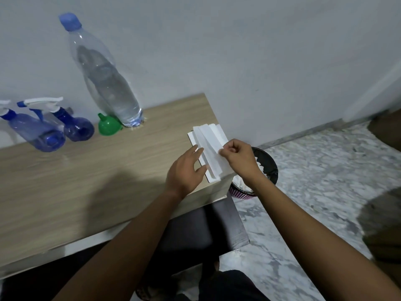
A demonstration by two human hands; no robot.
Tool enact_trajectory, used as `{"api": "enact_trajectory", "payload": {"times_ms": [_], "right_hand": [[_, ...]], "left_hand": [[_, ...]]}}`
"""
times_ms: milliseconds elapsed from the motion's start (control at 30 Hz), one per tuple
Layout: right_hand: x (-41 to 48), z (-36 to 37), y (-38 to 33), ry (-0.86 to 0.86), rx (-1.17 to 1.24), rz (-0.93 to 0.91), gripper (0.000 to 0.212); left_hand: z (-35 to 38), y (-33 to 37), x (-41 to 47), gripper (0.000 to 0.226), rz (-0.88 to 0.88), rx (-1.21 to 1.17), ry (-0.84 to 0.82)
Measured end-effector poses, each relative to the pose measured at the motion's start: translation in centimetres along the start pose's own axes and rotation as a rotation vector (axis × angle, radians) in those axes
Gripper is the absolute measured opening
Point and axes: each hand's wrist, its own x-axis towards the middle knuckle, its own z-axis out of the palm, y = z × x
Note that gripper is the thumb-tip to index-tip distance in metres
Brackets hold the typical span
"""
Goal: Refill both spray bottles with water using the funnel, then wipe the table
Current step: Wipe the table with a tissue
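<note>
The left hand (184,170) lies flat, pinning the tissue stack (209,153) at the table's (86,181) right corner. The right hand (236,157) pinches what looks like one top sheet: light, limp, easily torn. The stack's long axis runs away toward the wall.

— Where are we looking from?
— Our one head camera, high and close, faces forward and down over the table's (91,183) near right corner.
— And farther out?
— We reach the far wall (238,51), floor (303,170) at right.
</note>
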Motion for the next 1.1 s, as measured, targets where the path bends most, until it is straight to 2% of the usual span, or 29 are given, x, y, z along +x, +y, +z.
{"api": "enact_trajectory", "payload": {"times_ms": [133,300,433,600,867,1100], "right_hand": [[0.3,-0.5,-1.2,0.021,0.092,0.054,0.018],[1.4,-0.9,-0.8,-0.01,0.022,0.098,0.031],[1.8,-1.5,-0.1,-0.047,0.027,0.138,0.009],[1.8,-1.9,-1.0,0.125,-0.056,0.005,0.006],[1.3,-2.9,-3.6,0.021,-0.273,-0.063,0.02],[2.1,-3.5,-4.6,0.083,-0.188,-0.117,0.018]], "left_hand": [[0.1,0.4,0.1,0.06,0.018,0.085,-0.011],[0.7,1.2,0.9,0.059,0.053,0.178,-0.036],[1.1,1.6,1.4,0.06,0.078,0.224,-0.062],[1.6,1.9,2.1,0.061,0.127,0.252,-0.085],[1.9,1.8,2.8,0.061,0.152,0.343,-0.141],[2.0,1.2,2.6,0.061,0.147,0.398,-0.161]]}}
